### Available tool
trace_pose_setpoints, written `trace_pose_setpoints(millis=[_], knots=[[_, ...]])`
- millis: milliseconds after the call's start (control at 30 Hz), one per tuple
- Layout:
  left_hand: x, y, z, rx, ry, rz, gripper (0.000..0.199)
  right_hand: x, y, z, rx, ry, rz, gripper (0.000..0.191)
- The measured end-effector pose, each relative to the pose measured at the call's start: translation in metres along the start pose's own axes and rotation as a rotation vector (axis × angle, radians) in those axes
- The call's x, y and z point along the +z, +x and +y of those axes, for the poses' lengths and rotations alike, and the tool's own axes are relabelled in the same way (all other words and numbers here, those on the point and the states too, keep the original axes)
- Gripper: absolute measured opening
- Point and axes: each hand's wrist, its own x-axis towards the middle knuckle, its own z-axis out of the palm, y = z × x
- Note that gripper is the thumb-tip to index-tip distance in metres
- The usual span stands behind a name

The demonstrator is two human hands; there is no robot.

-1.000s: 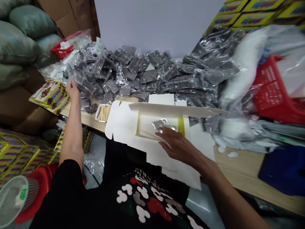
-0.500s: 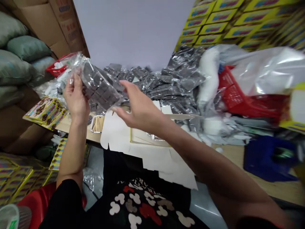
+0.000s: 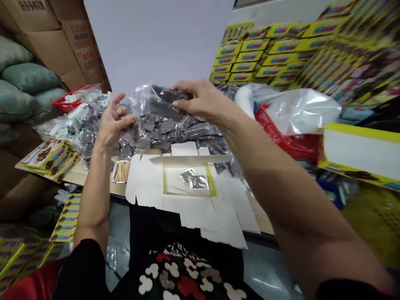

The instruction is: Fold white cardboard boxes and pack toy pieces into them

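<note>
A clear plastic bag of dark grey blocks (image 3: 159, 102) is held up above the far side of the table. My right hand (image 3: 204, 100) pinches its right end between thumb and fingers. My left hand (image 3: 112, 123) is just left of the bag's loose clear end, its fingers apart and holding nothing that I can see. Below, an unfolded white carton (image 3: 143, 183) lies flat at the front. In its shallow yellow-edged middle are small clear packets (image 3: 195, 180) and a thin stick. Similar grey bags (image 3: 168, 133) are heaped behind the carton.
A small tray of wooden sticks (image 3: 122, 171) stands left of the carton. Printed yellow boxes (image 3: 50, 156) lie at the table's left end. At right are a red basket (image 3: 275, 131) and an open yellow-edged box (image 3: 359, 152). Stacked yellow cartons (image 3: 250, 56) stand behind.
The bag has moved right, from my left hand to my right hand. My left hand has let go and opened. The view has shifted, showing the packets in the carton.
</note>
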Motion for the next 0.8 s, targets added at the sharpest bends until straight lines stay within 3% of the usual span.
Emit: trace_pose_setpoints(millis=[100,200,300,400,533,633,700,800], knots=[[-0.014,0.003,0.005,0.03,0.133,-0.067,0.027,-0.029,-0.006,0.002,-0.038,-0.316,0.058,0.032],[-0.018,0.001,0.014,0.074,0.286,-0.161,0.025,-0.043,-0.01,0.001,-0.083,-0.493,0.045,0.035],[-0.011,-0.002,0.022,0.099,0.267,-0.203,0.021,-0.048,-0.011,-0.001,-0.118,-0.479,0.026,0.033],[0.0,-0.005,0.027,0.092,0.192,-0.166,0.025,-0.052,-0.014,-0.001,-0.115,-0.461,-0.024,0.031],[0.014,-0.006,0.025,0.091,0.143,-0.035,0.024,-0.059,-0.024,0.003,-0.039,-0.307,-0.097,0.023],[0.022,-0.008,0.023,0.08,0.092,0.075,0.021,-0.064,-0.029,0.012,0.008,-0.215,-0.053,0.021],[0.027,-0.01,0.025,0.058,0.065,0.046,0.021,-0.065,-0.029,0.016,0.016,-0.262,-0.028,0.019],[0.032,-0.013,0.033,0.065,0.029,-0.109,0.019,-0.057,-0.028,0.007,-0.004,-0.473,-0.114,0.026]])
